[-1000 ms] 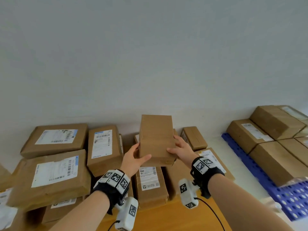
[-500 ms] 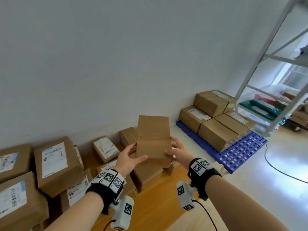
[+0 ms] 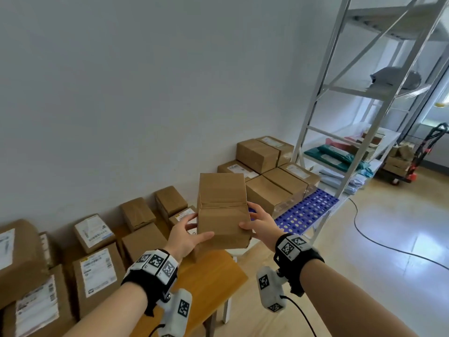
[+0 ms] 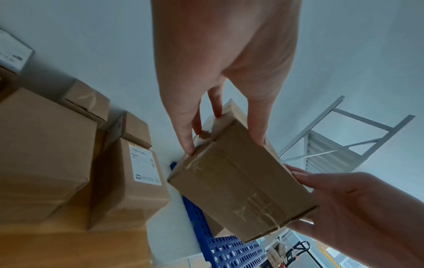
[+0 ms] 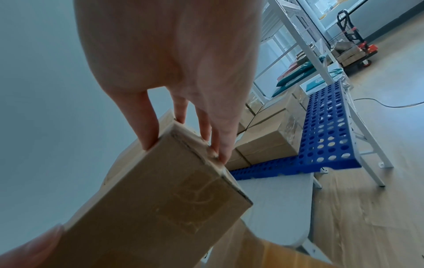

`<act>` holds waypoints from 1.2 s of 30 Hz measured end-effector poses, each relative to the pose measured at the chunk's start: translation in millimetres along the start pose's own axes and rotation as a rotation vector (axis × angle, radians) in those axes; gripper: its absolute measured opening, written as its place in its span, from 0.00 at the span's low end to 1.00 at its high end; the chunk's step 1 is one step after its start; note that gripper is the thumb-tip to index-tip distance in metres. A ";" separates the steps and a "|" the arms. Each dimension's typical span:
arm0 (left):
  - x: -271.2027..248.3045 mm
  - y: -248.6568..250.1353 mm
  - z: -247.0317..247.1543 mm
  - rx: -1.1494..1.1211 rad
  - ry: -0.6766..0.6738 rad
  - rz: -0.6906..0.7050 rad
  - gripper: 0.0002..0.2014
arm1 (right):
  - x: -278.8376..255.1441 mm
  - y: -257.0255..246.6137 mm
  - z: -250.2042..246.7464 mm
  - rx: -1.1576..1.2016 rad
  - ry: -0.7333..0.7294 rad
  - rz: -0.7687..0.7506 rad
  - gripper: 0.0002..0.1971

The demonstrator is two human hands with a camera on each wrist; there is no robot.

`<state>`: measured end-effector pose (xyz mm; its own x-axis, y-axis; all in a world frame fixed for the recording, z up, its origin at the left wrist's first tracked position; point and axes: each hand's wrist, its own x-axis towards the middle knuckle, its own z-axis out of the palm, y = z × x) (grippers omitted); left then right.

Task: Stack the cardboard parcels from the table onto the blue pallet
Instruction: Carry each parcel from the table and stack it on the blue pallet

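A plain taped cardboard parcel [image 3: 221, 210] hangs in the air above the wooden table's right end, held between both hands. My left hand [image 3: 185, 235] grips its left side, thumb across the near face. My right hand [image 3: 260, 221] grips its right side. The left wrist view shows the parcel [image 4: 241, 183] with my left fingers [image 4: 187, 141] on its edge; the right wrist view shows the parcel [image 5: 146, 208] under my right fingers [image 5: 146, 130]. The blue pallet [image 3: 307, 211] lies on the floor to the right, carrying several stacked parcels [image 3: 267, 190] along the wall.
Several labelled parcels [image 3: 97, 271] crowd the wooden table [image 3: 206, 278] on the left. A white metal shelving rack [image 3: 359, 117] stands beside the pallet. A black cable [image 3: 388, 246] runs across the floor. A hand truck [image 3: 413, 164] stands far right.
The view has swung right, from the table's parcels toward the pallet and rack. Both hands have carried the parcel rightward, off the pile, with the same grip.
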<state>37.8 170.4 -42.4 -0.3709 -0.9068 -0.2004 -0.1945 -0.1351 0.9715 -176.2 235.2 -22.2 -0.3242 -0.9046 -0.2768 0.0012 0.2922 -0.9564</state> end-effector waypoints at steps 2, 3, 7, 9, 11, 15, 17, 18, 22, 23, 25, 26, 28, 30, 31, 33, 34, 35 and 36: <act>-4.7 4.7 29.0 -0.036 0.007 -0.017 0.48 | -1.2 1.6 -29.1 -0.024 -0.022 -0.010 0.37; -6.9 6.5 43.5 -0.051 0.008 -0.021 0.46 | -1.8 2.4 -43.2 -0.034 -0.034 -0.015 0.37; -12.6 15.4 95.1 -0.093 0.026 -0.022 0.43 | -0.7 4.2 -95.8 -0.062 -0.073 -0.056 0.36; -13.2 19.0 115.9 -0.097 0.039 -0.028 0.43 | 0.5 5.9 -118.1 -0.066 -0.089 -0.059 0.37; -11.8 21.1 134.0 -0.097 0.044 -0.035 0.43 | 2.8 8.4 -136.8 -0.070 -0.100 -0.056 0.36; 0.3 26.0 162.4 -0.087 0.063 -0.035 0.43 | 16.3 10.1 -165.8 -0.060 -0.112 -0.060 0.35; 7.9 27.3 172.2 -0.067 0.075 -0.037 0.44 | 25.7 10.8 -176.5 -0.047 -0.120 -0.048 0.35; 12.5 27.7 176.0 -0.065 0.084 -0.037 0.45 | 30.6 9.7 -180.7 -0.042 -0.125 -0.041 0.36; 34.7 30.1 185.2 -0.079 0.101 -0.053 0.44 | 58.5 5.9 -190.2 -0.037 -0.155 -0.020 0.36; 42.0 29.8 186.1 -0.090 0.101 -0.058 0.44 | 66.0 5.0 -190.9 -0.040 -0.159 -0.017 0.36; 58.9 28.3 187.2 -0.122 0.094 -0.073 0.45 | 81.1 2.4 -192.8 -0.054 -0.167 -0.013 0.36; 67.6 27.6 187.4 -0.139 0.087 -0.078 0.46 | 89.1 1.0 -193.9 -0.059 -0.173 -0.013 0.35; 86.6 24.7 187.9 -0.170 0.073 -0.083 0.47 | 106.5 -1.3 -195.6 -0.063 -0.181 -0.013 0.35; 104.2 23.1 188.9 -0.193 0.070 -0.092 0.45 | 124.3 -3.1 -196.4 -0.077 -0.183 -0.008 0.34; 113.3 22.6 189.5 -0.203 0.070 -0.096 0.44 | 134.2 -4.2 -196.3 -0.084 -0.182 0.000 0.34; 133.0 19.9 190.4 -0.228 0.073 -0.108 0.43 | 154.4 -7.2 -195.6 -0.110 -0.187 0.010 0.34; 142.7 18.7 190.2 -0.245 0.077 -0.113 0.44 | 164.7 -9.6 -195.3 -0.128 -0.193 0.013 0.34; 152.8 18.7 189.7 -0.263 0.083 -0.114 0.44 | 175.3 -12.9 -195.1 -0.143 -0.198 0.015 0.34; 163.1 19.2 189.4 -0.277 0.088 -0.110 0.44 | 186.5 -16.3 -194.7 -0.154 -0.200 0.012 0.34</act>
<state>-198.5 95.5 -80.3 -0.2785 -0.9102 -0.3065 0.0299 -0.3271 0.9445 -420.8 122.2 -40.0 -0.1313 -0.9396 -0.3159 -0.1452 0.3335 -0.9315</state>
